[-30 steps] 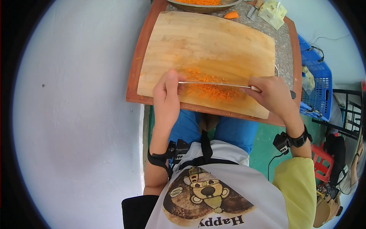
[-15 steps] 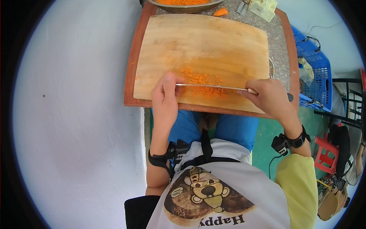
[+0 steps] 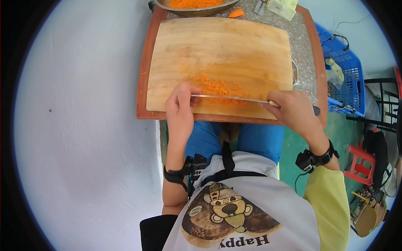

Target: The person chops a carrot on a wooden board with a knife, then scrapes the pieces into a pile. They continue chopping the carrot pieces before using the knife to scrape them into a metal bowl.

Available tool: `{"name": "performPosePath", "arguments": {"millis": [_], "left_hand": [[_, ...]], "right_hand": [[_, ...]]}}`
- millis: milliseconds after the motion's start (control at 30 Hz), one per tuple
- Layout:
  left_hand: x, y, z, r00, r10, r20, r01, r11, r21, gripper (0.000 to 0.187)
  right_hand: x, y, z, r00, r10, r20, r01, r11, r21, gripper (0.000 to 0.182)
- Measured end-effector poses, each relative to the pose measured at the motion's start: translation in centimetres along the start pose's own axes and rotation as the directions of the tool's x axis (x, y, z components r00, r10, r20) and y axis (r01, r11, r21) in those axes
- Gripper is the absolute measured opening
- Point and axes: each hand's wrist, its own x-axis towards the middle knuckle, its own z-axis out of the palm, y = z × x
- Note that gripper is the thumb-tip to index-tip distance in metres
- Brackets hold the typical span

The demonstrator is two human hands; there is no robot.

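Note:
A knife (image 3: 230, 98) lies level over a pile of finely chopped orange bits (image 3: 220, 88) near the front edge of a wooden cutting board (image 3: 222, 42). My right hand (image 3: 291, 108) is closed round its handle end. At the other end, my left hand (image 3: 180, 102) pinches the tip of the blade between thumb and fingers. The blade is seen almost edge-on, and chopped bits show on both sides of it.
A metal bowl (image 3: 201, 11) of orange shreds stands beyond the board, beside an orange piece (image 3: 236, 13) and a pale packet (image 3: 282, 8). A blue basket (image 3: 347, 62) is to the right, with a red stool (image 3: 360, 165) below. A wall (image 3: 92, 117) borders the left.
The camera view has shifted slightly, and the board and bowl appear a little further left. Both hands still hold the knife, now slightly lower over the chopped bits.

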Motion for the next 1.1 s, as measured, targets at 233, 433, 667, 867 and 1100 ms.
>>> {"name": "performPosePath", "arguments": {"millis": [233,433,667,867,1100], "left_hand": [[0.1,-0.4,0.0,1.000,0.020,0.013,-0.020,1.000,-0.005,0.046],[0.0,-0.7,0.0,0.999,0.053,-0.011,-0.054,0.998,-0.036,0.040],[-0.1,0.1,-0.3,0.999,0.053,-0.004,-0.053,0.998,0.040,0.047],[0.1,0.1,-0.4,1.000,0.013,-0.018,-0.013,1.000,-0.001,0.048],[0.1,0.2,-0.4,1.000,0.008,-0.026,-0.007,0.999,0.033,0.049]], "right_hand": [[-0.5,-0.4,0.3,0.999,0.037,0.018,-0.038,0.999,0.005,0.024],[-0.7,-0.8,0.0,0.997,0.061,0.039,-0.062,0.998,0.012,0.026],[-0.8,-1.3,-0.2,0.997,0.076,0.029,-0.076,0.997,0.008,0.028],[-0.7,-1.3,-0.3,0.999,0.044,0.023,-0.044,0.999,-0.002,0.026],[-0.7,-1.5,-0.2,0.999,0.037,0.019,-0.037,0.999,0.010,0.025]]}}
